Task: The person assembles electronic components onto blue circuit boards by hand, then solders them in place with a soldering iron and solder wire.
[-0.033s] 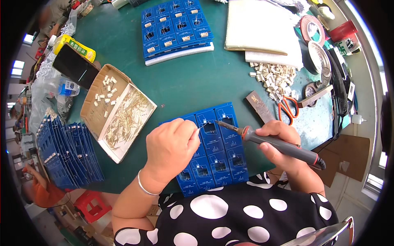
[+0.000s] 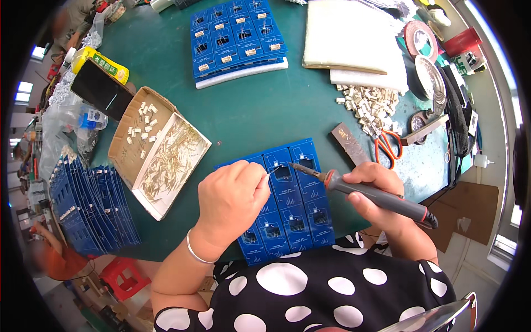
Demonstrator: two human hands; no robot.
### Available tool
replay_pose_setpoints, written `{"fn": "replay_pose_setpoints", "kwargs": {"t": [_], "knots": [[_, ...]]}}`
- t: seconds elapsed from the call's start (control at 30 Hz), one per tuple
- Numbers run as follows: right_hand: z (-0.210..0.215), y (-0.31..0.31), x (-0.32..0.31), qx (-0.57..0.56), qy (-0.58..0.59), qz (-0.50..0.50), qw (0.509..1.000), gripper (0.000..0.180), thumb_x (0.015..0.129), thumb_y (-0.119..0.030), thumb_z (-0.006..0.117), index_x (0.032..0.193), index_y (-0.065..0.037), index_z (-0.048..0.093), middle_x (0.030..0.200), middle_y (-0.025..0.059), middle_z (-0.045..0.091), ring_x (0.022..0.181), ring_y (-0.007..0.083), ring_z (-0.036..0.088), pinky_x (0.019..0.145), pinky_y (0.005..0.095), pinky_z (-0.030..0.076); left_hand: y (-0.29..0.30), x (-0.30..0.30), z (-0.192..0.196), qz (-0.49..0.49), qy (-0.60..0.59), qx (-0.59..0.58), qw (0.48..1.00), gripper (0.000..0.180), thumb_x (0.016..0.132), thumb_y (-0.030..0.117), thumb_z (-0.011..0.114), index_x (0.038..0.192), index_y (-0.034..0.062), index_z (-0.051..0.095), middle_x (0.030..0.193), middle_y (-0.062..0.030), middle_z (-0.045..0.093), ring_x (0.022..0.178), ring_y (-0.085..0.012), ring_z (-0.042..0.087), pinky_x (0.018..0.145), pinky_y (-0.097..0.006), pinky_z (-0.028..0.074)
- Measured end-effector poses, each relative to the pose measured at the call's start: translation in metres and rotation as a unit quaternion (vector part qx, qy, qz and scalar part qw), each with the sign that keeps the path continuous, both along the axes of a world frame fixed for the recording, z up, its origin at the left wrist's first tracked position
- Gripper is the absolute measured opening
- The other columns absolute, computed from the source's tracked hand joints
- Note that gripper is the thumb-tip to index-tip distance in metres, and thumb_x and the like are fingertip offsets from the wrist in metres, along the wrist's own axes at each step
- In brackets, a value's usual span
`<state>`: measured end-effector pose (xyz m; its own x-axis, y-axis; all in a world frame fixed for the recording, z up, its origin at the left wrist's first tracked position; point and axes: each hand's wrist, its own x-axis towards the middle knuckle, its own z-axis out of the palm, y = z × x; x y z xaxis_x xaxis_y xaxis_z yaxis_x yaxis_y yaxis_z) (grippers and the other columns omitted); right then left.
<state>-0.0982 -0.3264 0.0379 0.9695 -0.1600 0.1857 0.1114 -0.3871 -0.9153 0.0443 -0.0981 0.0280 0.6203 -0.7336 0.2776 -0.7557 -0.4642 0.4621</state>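
My right hand [image 2: 381, 191] is wrapped round the grey handle of a soldering iron [image 2: 387, 202]. Its tip points left and meets a blue circuit board panel [image 2: 285, 213] near the cutout of an upper unit. Pinched in my left hand [image 2: 232, 193] is a thin metal pin [image 2: 271, 173], its end at the same cutout; the fingers hide the rest of it. The panel lies at the table's near edge, close against my body, and my left hand covers part of its left side.
Left of the panel stands a cardboard box [image 2: 124, 145] with white connectors and thin metal pins. More blue boards [image 2: 97, 207] lean at the far left; others [image 2: 238, 39] are stacked on foam at the back. To the right are loose connectors [image 2: 371, 106], orange-handled scissors [image 2: 389, 148] and a metal block [image 2: 349, 145].
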Motion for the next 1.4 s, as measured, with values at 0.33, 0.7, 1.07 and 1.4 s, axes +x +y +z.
{"fn": "replay_pose_setpoints", "kwargs": {"t": [0.33,0.7,1.07,1.4], "knots": [[-0.001,0.004,0.004,-0.019,0.016,0.024,0.999,0.026,0.079,-0.015,0.073,0.100,-0.001,0.066,0.085,0.0113,0.067,0.073,0.0231,0.065,0.064,0.0327,0.051,-0.003,-0.001,-0.004,0.003,0.025,-0.015,1.000,0.011,0.074,0.005,0.072,0.075,0.0078,0.061,0.069,-0.0067,0.061,0.059,-0.0260,0.059,0.053,-0.036,0.046],[0.008,-0.017,-0.008,-0.009,0.025,-0.001,1.000,0.025,0.078,-0.016,0.072,0.096,-0.001,0.065,0.086,0.0125,0.068,0.074,0.0225,0.066,0.065,0.0318,0.051,-0.006,-0.002,-0.005,-0.007,0.030,-0.042,0.999,0.012,0.075,0.004,0.072,0.078,0.0072,0.060,0.070,-0.0076,0.062,0.059,-0.0260,0.059,0.053,-0.036,0.047],[0.014,-0.040,-0.008,0.057,0.105,-0.019,0.993,0.026,0.083,-0.014,0.072,0.107,-0.003,0.068,0.094,0.0043,0.066,0.084,0.0114,0.060,0.075,0.0265,0.047,-0.029,-0.004,-0.003,-0.035,0.013,-0.020,0.999,0.012,0.074,0.004,0.069,0.075,0.0076,0.058,0.068,-0.0071,0.061,0.059,-0.0265,0.060,0.054,-0.037,0.047],[0.010,-0.036,-0.004,0.091,0.132,-0.024,0.987,0.027,0.084,-0.015,0.073,0.106,-0.001,0.068,0.098,0.0060,0.068,0.087,0.0118,0.062,0.078,0.0262,0.049,-0.033,-0.004,-0.004,-0.039,0.005,-0.002,0.999,0.013,0.074,0.005,0.070,0.075,0.0084,0.057,0.068,-0.0064,0.061,0.059,-0.0265,0.060,0.054,-0.036,0.047]]}}
